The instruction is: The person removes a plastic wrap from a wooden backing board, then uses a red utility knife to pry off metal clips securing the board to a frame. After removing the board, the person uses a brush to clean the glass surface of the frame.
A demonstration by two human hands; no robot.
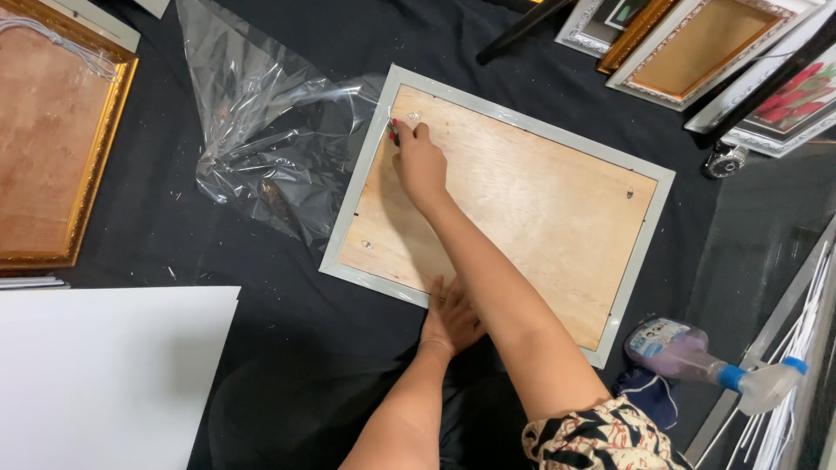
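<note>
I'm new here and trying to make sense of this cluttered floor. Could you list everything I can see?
Pale grey picture frame with plywood backing: one, face down, centre, on black cloth.
Black cloth: one, covering the floor.
Crumpled clear plastic wrap: one, left of the grey frame.
Gold ornate frame with brown backing: one, far left.
White board: one, bottom left.
Stacked ornate frames: several, silver, gold and white, top right.
Spray bottle with pale purple liquid: one, blue collar, lying bottom right.
Thin white rods: a bundle, right edge.
Left hand: flat on the grey frame's near edge.
Right hand: at the frame's upper left corner, pinching a small red-tipped tool.
</note>
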